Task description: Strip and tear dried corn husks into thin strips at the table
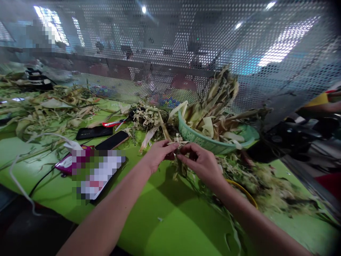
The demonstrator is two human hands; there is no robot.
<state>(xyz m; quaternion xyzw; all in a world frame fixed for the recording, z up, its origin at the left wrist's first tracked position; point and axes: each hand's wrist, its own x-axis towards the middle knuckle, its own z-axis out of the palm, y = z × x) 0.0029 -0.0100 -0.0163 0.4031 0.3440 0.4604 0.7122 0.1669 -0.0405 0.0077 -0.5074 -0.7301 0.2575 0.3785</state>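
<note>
Left hand (159, 155) and right hand (200, 161), two in all, pinch one small husk bunch (183, 143) just in front of one green basket (204, 141).
Both hands grip it with their fingertips. Left of the basket lie two flat dark phones (113, 140) and one red cutter (114, 123). Green counter (151, 217) spreads wide on the basket's near side; its side edge is right of the basket.
</note>
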